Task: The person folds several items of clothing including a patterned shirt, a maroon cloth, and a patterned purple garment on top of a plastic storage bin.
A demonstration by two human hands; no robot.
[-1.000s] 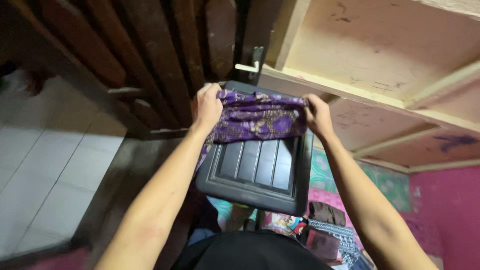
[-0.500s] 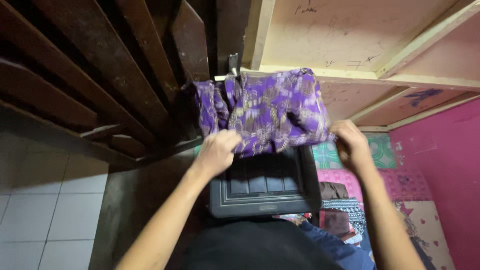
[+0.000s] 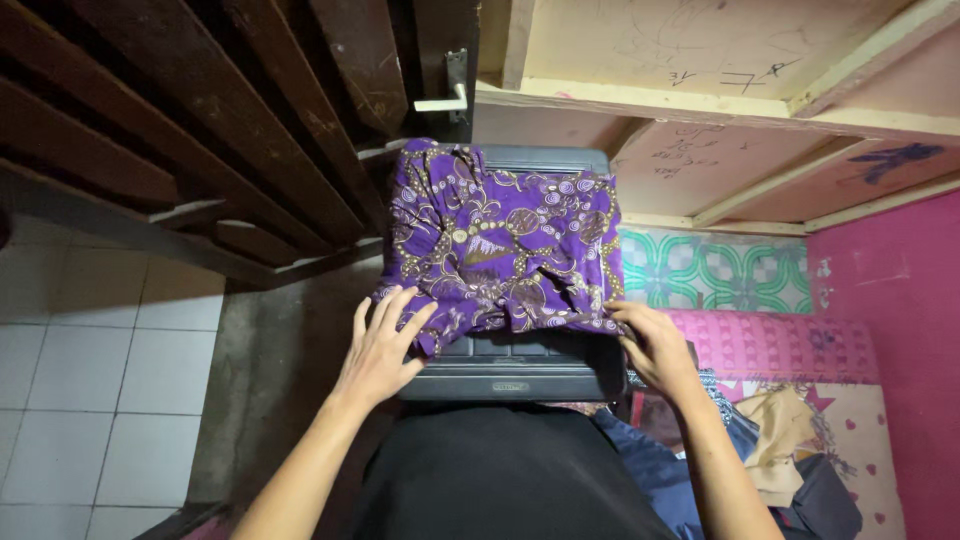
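Dark plastic stool (image 3: 520, 375), purple patterned cloth (image 3: 505, 240) on top, left hand (image 3: 383, 345), right hand (image 3: 655, 345) at its edge

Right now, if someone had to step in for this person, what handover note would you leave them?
Left hand: flat, fingers spread on the near left edge of the purple patterned cloth, no closed grip.
Right hand: pinching the cloth's near right corner.
The cloth lies folded, covering most of the dark plastic case, whose near edge stays bare.
Done: cloth laid and folded. Left: near edge looks bunched, likely needs smoothing.
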